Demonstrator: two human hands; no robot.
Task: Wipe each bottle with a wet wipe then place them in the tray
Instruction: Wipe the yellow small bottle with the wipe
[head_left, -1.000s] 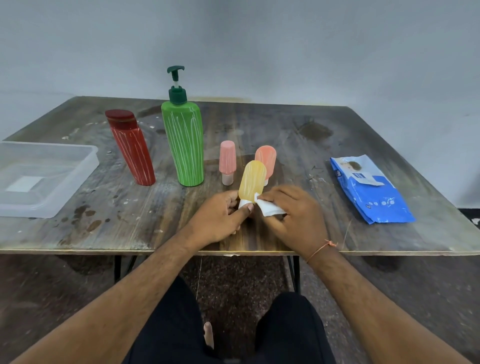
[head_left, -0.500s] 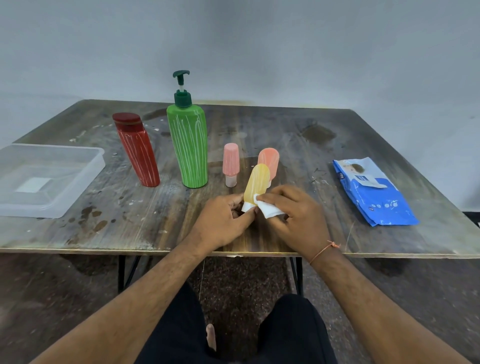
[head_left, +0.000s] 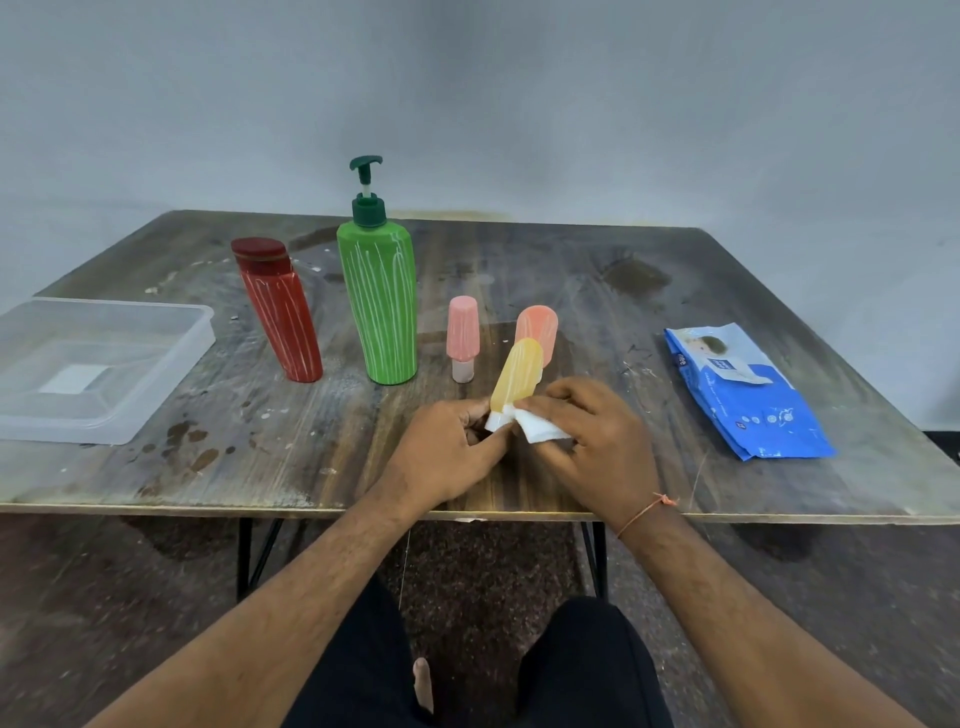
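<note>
While we sit at the worn wooden table (head_left: 571, 291), the clear plastic tray (head_left: 171, 364) lies at the far left of the frame. To its right stand the red bottle (head_left: 280, 317), leaning, and the tall green pump bottle (head_left: 382, 306), then the small pink bottle (head_left: 462, 332) upright near the centre. Just below centre, our left hand (head_left: 441, 452) pinches the white cap end of the yellow bottle (head_left: 517, 371), which tilts up and to the right, off the tabletop. Behind it the orange bottle (head_left: 540, 325) shows partly hidden. Our right hand (head_left: 597, 441) has its fingers curled round a folded white wet wipe (head_left: 537, 428), pressed against the yellow bottle's lower end. At the right of the frame the blue wipes pack (head_left: 748, 400) lies flat.
</note>
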